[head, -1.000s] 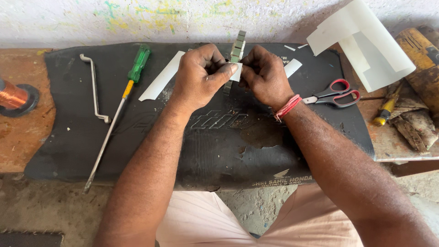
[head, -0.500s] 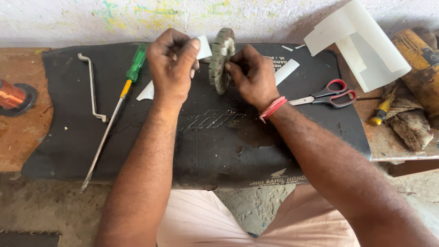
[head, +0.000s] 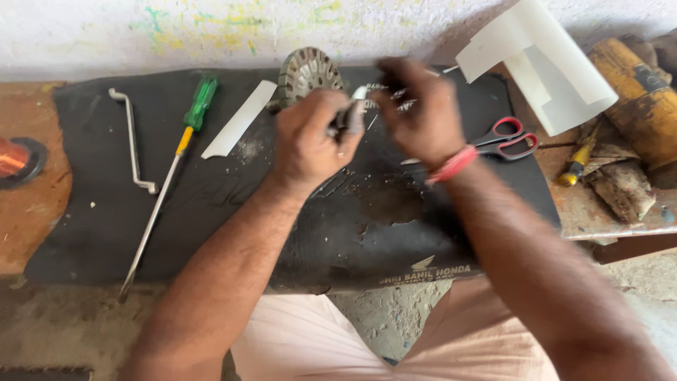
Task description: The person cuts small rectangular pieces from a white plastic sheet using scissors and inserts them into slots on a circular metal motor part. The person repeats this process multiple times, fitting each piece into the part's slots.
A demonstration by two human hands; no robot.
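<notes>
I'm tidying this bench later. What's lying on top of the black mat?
On the black mat: a green-handled screwdriver, a bent metal rod, a white paper strip and red-handled scissors. Both arms hide the mat's middle.

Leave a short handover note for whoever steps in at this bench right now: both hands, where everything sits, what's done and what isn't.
Left hand: closed around a small white strip, raised over the black mat.
Right hand: blurred, fingers bent, close beside the left; what it grips cannot be told.
Round slotted metal part: at the mat's far edge, just behind the left hand.
Also on the mat: white paper strip, green screwdriver, bent metal rod. Red scissors lie at the right.
Done: strips are cut. Left: the strip in hand is not yet on the part.
</notes>
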